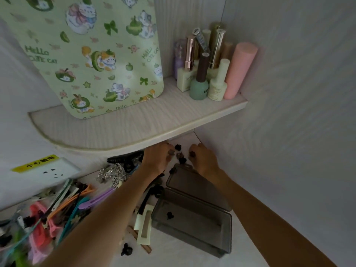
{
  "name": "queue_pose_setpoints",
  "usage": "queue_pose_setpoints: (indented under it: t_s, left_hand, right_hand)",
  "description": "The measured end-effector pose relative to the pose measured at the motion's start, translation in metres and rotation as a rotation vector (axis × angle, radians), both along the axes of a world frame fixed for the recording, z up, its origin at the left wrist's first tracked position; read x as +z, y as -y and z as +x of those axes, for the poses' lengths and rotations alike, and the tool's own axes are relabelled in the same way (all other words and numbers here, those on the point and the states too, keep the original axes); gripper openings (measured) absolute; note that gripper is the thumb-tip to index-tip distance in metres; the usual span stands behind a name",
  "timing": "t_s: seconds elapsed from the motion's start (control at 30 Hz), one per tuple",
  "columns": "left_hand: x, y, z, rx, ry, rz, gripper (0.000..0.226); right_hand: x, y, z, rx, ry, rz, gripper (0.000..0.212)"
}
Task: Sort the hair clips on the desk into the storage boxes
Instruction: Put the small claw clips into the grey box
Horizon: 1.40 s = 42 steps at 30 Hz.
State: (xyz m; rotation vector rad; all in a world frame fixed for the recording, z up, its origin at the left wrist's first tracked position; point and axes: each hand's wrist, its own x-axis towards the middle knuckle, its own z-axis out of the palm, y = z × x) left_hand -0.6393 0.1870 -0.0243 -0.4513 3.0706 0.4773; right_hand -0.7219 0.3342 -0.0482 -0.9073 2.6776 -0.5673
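From the head camera I see both hands reaching to the far edge of the bench (pixel 173 253), under the shelf (pixel 119 130). My left hand (pixel 157 157) has its fingers curled down over small dark clips (pixel 180 156); my right hand (pixel 202 157) pinches one dark clip (pixel 192 153). The open grey box (pixel 192 226) sits at the right edge of the bench and holds one black clip (pixel 170 215). Colourful long clips (pixel 63 207) lie heaped at the left edge.
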Motion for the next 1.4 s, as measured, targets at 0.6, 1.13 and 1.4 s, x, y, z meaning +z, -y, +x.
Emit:
queue_pose_setpoints:
  t_s: [0.6,1.13,1.4]
  left_hand:
    - [0.045,-0.020,0.143,-0.159,0.007,0.324,0.031]
    - [0.017,0.008,0.099,-0.253,0.185,-0.175,0.041]
    - [0.013,0.018,0.087,-0.335,0.226,-0.203,0.047]
  right_hand:
    - [0.073,-0.077,0.104,0.113,0.552,0.015,0.037]
    - [0.033,0.043,0.025,-0.004,0.181,0.137,0.045]
    - [0.021,0.063,0.024,-0.051,0.076,0.119,0.020]
